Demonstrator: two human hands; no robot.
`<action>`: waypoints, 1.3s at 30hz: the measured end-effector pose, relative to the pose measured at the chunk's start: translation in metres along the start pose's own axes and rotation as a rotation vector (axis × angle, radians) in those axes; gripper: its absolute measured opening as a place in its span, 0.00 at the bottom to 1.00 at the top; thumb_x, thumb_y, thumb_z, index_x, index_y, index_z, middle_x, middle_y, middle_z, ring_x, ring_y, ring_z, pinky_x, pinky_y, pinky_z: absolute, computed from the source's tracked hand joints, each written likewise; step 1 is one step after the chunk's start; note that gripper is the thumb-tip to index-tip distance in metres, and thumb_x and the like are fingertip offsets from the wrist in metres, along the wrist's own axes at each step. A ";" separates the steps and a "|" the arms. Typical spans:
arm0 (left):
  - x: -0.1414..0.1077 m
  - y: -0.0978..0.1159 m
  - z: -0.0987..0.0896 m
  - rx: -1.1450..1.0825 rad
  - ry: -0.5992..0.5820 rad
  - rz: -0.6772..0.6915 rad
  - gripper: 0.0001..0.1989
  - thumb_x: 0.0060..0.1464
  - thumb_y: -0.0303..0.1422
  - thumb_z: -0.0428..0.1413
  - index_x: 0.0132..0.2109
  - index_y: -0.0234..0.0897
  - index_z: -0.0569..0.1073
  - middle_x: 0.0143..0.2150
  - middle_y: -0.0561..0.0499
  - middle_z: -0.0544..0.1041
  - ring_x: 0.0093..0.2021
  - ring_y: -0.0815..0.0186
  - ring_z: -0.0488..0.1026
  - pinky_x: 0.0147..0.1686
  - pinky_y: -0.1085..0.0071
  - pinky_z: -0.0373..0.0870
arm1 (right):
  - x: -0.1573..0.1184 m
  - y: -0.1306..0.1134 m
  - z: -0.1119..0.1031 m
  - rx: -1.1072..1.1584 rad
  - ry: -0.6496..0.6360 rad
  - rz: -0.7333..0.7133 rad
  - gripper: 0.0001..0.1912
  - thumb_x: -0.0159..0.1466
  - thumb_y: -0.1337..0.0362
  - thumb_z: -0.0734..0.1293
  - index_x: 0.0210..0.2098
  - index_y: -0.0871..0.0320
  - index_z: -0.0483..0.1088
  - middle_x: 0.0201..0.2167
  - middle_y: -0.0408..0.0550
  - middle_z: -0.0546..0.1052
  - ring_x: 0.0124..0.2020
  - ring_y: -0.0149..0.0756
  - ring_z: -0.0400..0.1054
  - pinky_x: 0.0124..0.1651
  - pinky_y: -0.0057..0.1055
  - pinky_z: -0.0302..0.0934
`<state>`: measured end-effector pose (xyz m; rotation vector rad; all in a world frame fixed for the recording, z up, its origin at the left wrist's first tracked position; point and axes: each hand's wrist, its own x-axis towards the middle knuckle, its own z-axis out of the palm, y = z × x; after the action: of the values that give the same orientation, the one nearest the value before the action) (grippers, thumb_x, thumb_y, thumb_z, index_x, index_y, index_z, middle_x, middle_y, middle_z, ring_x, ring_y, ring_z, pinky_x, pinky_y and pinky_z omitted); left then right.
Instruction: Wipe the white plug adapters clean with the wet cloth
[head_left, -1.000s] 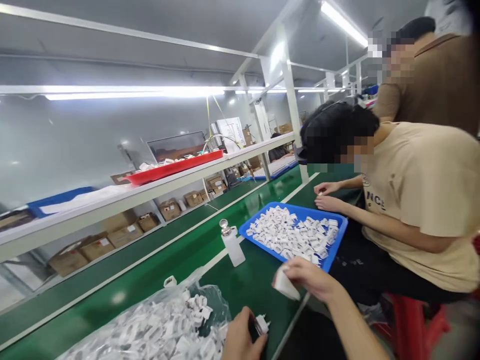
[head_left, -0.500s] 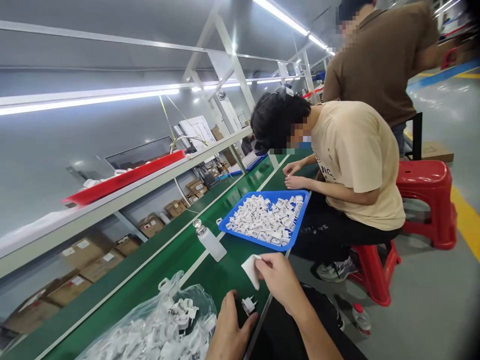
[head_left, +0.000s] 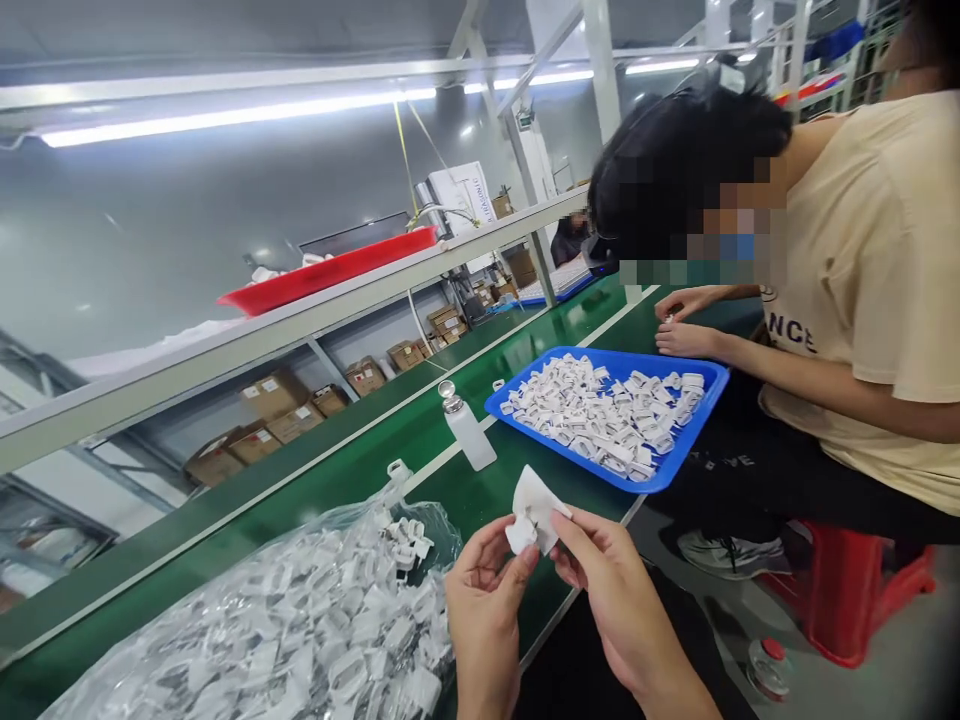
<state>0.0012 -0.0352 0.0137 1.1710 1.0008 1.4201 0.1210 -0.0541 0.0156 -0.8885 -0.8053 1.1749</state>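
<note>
My left hand is closed on a small white plug adapter, held up above the green work surface. My right hand pinches a folded white cloth between thumb and fingers. The cloth lies against the plug adapter and covers part of it, so the adapter's far side is hidden. Left of my hands, a clear plastic bag spreads over the surface, full of similar white plug parts. Beyond my hands stands a white pump bottle with a metal top.
A blue tray heaped with white plug adapters lies ahead right. A co-worker in a beige shirt leans in beside it, both hands near a small part. A shelf with a red tray runs along the left. Cardboard boxes stand below.
My left hand has picked the plug adapter up off the green surface. My right hand has brought the cloth over against it. The head view has turned to the right and closer.
</note>
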 end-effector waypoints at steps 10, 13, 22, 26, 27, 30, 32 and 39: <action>0.017 -0.006 0.047 -0.035 0.101 0.024 0.21 0.40 0.34 0.74 0.43 0.32 0.83 0.37 0.44 0.86 0.37 0.58 0.82 0.39 0.68 0.80 | 0.008 0.023 -0.005 0.204 0.229 -0.054 0.18 0.64 0.49 0.72 0.39 0.58 0.79 0.24 0.41 0.64 0.29 0.32 0.56 0.28 0.27 0.55; 0.020 -0.021 0.056 -0.075 0.149 -0.008 0.21 0.39 0.34 0.75 0.42 0.33 0.83 0.37 0.45 0.85 0.37 0.60 0.82 0.38 0.70 0.80 | 0.011 0.033 -0.021 0.171 0.287 -0.045 0.18 0.62 0.49 0.73 0.35 0.59 0.79 0.22 0.41 0.64 0.26 0.31 0.57 0.28 0.28 0.57; 0.039 -0.055 0.056 -0.639 0.071 -0.308 0.20 0.45 0.45 0.72 0.34 0.31 0.82 0.26 0.50 0.77 0.22 0.79 0.64 0.19 0.85 0.60 | 0.026 0.045 -0.047 -0.087 0.572 -0.001 0.23 0.58 0.46 0.75 0.39 0.60 0.81 0.33 0.53 0.80 0.32 0.42 0.72 0.33 0.35 0.67; 0.044 -0.059 0.059 -0.737 0.069 -0.476 0.23 0.43 0.49 0.72 0.35 0.31 0.83 0.32 0.46 0.81 0.22 0.80 0.63 0.20 0.85 0.61 | 0.031 0.034 -0.032 -0.558 0.774 -0.205 0.22 0.67 0.49 0.67 0.50 0.58 0.79 0.44 0.56 0.81 0.48 0.52 0.75 0.42 0.37 0.67; 0.044 -0.060 0.060 -0.741 0.044 -0.499 0.23 0.42 0.48 0.73 0.34 0.31 0.83 0.31 0.46 0.81 0.22 0.80 0.63 0.20 0.85 0.61 | 0.032 0.032 -0.028 -0.581 0.702 -0.328 0.19 0.69 0.53 0.67 0.51 0.57 0.79 0.47 0.55 0.81 0.50 0.51 0.74 0.45 0.37 0.67; 0.040 -0.058 0.061 -0.736 -0.019 -0.505 0.22 0.37 0.45 0.76 0.32 0.32 0.83 0.25 0.51 0.77 0.20 0.79 0.62 0.20 0.84 0.61 | 0.034 0.029 -0.020 -0.624 0.484 -0.599 0.13 0.69 0.63 0.66 0.50 0.53 0.80 0.54 0.53 0.79 0.55 0.49 0.71 0.49 0.40 0.67; 0.034 -0.053 0.062 -0.714 0.011 -0.460 0.20 0.35 0.41 0.77 0.33 0.33 0.83 0.21 0.54 0.74 0.18 0.80 0.61 0.19 0.84 0.61 | 0.031 0.029 -0.018 -0.648 0.419 -0.604 0.14 0.69 0.64 0.66 0.50 0.51 0.81 0.58 0.52 0.76 0.58 0.50 0.69 0.47 0.40 0.68; 0.010 -0.035 0.063 -0.515 0.240 -0.235 0.21 0.31 0.39 0.77 0.32 0.34 0.82 0.26 0.48 0.81 0.22 0.71 0.74 0.21 0.80 0.69 | 0.005 0.021 -0.007 -0.492 0.376 -0.378 0.20 0.70 0.54 0.66 0.58 0.55 0.76 0.63 0.52 0.73 0.64 0.51 0.65 0.60 0.42 0.62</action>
<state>0.0694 -0.0201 -0.0073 0.5008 0.8298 1.5271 0.1194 -0.0472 -0.0058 -1.2486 -0.9141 0.4580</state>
